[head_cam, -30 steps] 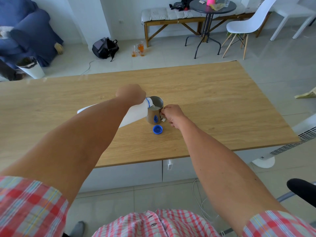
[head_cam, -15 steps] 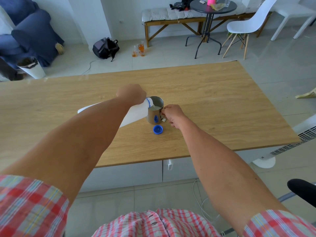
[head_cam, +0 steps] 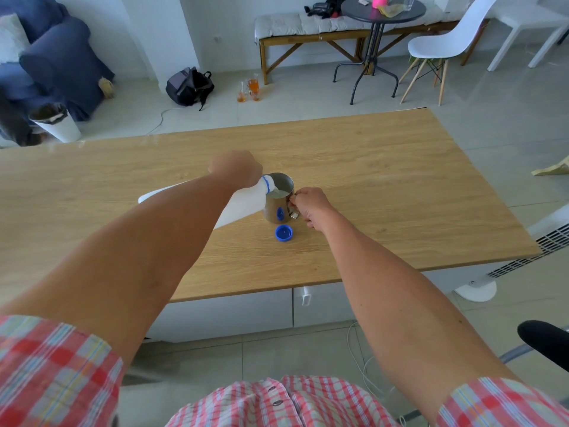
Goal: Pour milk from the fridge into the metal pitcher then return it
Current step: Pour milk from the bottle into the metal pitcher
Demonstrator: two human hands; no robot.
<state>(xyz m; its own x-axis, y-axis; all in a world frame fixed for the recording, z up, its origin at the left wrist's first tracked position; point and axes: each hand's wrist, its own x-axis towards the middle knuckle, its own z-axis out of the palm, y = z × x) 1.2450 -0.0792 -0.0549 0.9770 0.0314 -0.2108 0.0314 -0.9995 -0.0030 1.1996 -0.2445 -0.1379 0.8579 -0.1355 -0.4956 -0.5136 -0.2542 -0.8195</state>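
A metal pitcher (head_cam: 276,208) stands upright near the middle of the wooden table (head_cam: 385,186), with white milk visible inside. My left hand (head_cam: 237,167) grips a white milk bottle (head_cam: 243,203) tipped almost flat, its blue-ringed mouth over the pitcher's rim and milk running in. My forearm hides much of the bottle's body. My right hand (head_cam: 311,206) is closed on the pitcher's handle at its right side. The bottle's blue cap (head_cam: 283,233) lies on the table just in front of the pitcher.
Beyond the table are a blue armchair (head_cam: 58,63), a white bin (head_cam: 57,121), a dark backpack (head_cam: 189,86), glasses on the floor (head_cam: 251,89), a bench (head_cam: 308,32), a round black table (head_cam: 381,10) and a white chair (head_cam: 446,41). A white heater (head_cam: 523,251) stands at the right.
Both hands, the bottle and the pitcher hold the same pose; only the view shifts very slightly.
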